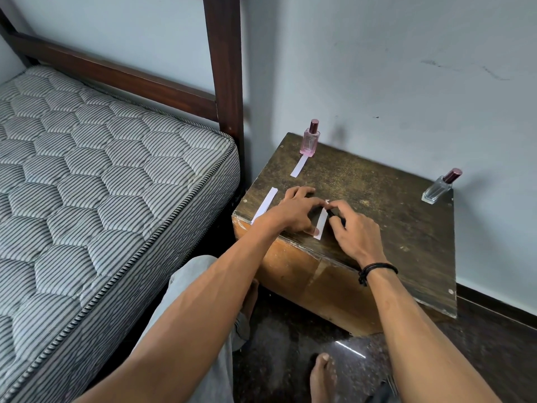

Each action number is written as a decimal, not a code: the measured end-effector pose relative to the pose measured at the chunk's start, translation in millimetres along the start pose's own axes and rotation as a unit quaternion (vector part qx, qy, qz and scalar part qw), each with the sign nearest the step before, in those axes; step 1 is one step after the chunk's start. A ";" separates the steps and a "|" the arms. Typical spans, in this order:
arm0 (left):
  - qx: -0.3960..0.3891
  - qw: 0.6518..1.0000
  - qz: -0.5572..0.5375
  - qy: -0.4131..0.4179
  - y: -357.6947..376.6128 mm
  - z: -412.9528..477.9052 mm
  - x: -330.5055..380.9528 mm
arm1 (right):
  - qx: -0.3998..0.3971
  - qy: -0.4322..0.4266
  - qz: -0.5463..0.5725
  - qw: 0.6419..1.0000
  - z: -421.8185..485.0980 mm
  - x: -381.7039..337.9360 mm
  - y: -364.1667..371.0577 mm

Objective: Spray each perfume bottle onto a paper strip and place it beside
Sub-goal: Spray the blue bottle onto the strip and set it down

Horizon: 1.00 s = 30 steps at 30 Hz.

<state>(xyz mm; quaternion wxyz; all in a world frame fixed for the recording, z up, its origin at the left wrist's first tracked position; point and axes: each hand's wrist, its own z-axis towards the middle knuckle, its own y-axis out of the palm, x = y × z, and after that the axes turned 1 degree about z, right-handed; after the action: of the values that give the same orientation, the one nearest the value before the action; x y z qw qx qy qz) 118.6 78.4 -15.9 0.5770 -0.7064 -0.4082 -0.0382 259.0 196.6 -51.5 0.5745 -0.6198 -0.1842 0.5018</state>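
A pink perfume bottle [310, 140] stands at the back left of the small wooden table [386, 216], with a white paper strip [299, 166] lying just in front of it. A clear perfume bottle [438, 188] stands at the table's back right corner. A second strip [266, 203] lies along the left edge. My left hand [293, 212] presses a third strip [320, 226] flat near the front edge with thumb and forefinger. My right hand [354, 231] grips a small black pen-like object [331, 212], its tip at this strip's far end.
A striped mattress [96, 181] on a dark wooden bed frame [223, 68] lies close to the table's left. A grey wall stands right behind the table. My knee and bare feet are on the dark floor below.
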 end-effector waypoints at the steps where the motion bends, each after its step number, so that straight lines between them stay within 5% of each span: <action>1: 0.001 1.000 0.000 0.000 0.3 -0.5 0.3 | -0.001 0.000 0.001 1.000 -0.6 -0.4 -0.5; 21: 0.008 1.000 0.005 0.019 -2.2 -1.0 3.1 | -0.008 0.004 0.014 1.000 -0.6 -1.0 -9.2; 30: 0.006 1.000 0.003 0.016 -3.3 -0.1 0.6 | 0.000 0.106 0.192 0.976 5.6 5.5 -9.8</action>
<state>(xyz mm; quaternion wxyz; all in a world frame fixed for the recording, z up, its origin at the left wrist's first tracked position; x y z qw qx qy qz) 117.0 78.7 -12.9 0.5878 -0.7036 -0.3968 -0.0450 260.1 206.6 -44.1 0.4837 -0.6932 0.0000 0.5344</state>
